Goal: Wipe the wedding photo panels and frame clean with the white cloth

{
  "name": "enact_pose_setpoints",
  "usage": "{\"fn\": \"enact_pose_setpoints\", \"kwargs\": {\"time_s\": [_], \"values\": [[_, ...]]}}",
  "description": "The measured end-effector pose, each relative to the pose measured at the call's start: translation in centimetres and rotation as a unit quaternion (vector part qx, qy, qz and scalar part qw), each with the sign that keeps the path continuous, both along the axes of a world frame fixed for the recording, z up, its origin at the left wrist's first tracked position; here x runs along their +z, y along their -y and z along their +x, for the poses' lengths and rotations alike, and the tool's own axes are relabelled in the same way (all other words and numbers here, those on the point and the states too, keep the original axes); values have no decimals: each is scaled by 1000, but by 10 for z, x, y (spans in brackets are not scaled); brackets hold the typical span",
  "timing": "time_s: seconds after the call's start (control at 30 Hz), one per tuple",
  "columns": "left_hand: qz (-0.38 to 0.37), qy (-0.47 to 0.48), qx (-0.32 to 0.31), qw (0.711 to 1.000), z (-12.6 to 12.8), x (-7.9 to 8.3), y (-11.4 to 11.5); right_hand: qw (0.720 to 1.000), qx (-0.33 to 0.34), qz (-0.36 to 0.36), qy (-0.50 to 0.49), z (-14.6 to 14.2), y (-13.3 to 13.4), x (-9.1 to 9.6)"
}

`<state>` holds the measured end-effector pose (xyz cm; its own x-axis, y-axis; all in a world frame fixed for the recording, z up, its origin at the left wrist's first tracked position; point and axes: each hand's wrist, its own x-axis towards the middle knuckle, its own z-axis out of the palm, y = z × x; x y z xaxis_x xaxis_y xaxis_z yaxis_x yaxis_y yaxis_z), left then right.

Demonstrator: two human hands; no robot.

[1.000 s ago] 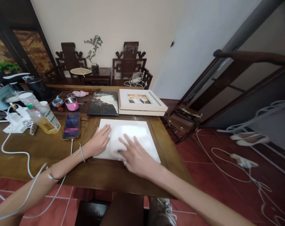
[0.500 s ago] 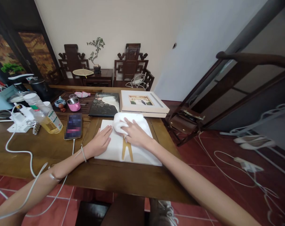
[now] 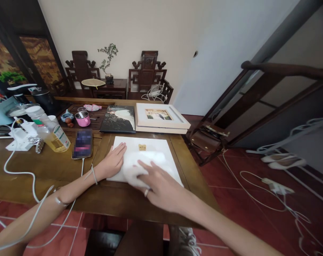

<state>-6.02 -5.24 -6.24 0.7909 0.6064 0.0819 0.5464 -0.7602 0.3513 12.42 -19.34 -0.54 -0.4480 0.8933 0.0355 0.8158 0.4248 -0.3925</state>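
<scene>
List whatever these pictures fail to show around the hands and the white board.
Head view, the only one:
- White board: its near part is covered by the white cloth and the right hand.
- Phone: screen blurred out.
- Small brass fitting: too small to identify.
- Left hand: palm down, so its underside and its contact with the board edge are hidden.
- Framed photo: picture too small to read.
</scene>
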Motion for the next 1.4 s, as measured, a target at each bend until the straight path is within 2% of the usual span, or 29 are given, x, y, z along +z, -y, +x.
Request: {"fn": "enact_pose_setpoints", "kwargs": {"time_s": [0.17, 0.27, 0.33, 0.43, 0.53, 0.6, 0.7, 0.77, 0.87, 0.97, 1.07, 1.2, 1.3, 1.4], "values": [[-23, 27, 7, 999, 0, -1, 1, 993, -71, 60, 74, 17, -67, -12], [-58, 100, 30, 993, -1, -1, -3, 985, -91, 80, 124, 9, -86, -17], [-80, 174, 74, 979, -1, 1, -6, 985, -46, 79, 143, -1, -84, -17], [-96, 250, 132, 954, -2, 6, -9, 986, 71, 65, 133, -10, -65, -15], [-78, 260, 124, 954, -1, 12, -6, 982, 160, 51, 85, -11, -38, -9], [-51, 240, 96, 965, 0, 14, -2, 982, 175, 42, 54, -6, -21, -3], [-14, 163, 45, 985, 0, 13, 3, 991, 128, 23, 43, 4, -12, 9], [7, 100, 16, 995, -1, 10, 4, 995, 72, 16, 61, 13, -18, 16], [32, 40, -6, 999, -1, 6, 4, 998, -15, 16, 66, 25, -45, 19], [47, 22, -12, 999, -1, 5, 4, 997, -65, 26, 21, 31, -81, 14], [57, 11, -12, 998, 0, 7, 5, 997, -69, 39, 3, 24, -114, 10], [64, 5, -3, 998, 1, 10, 5, 999, -29, 37, -4, -2, -144, 7], [67, 6, -3, 998, 0, 9, 4, 999, -9, 35, -8, -12, -155, 8], [70, 12, -7, 997, -2, 8, 3, 999, -23, 31, -9, 1, -155, 9]]}}
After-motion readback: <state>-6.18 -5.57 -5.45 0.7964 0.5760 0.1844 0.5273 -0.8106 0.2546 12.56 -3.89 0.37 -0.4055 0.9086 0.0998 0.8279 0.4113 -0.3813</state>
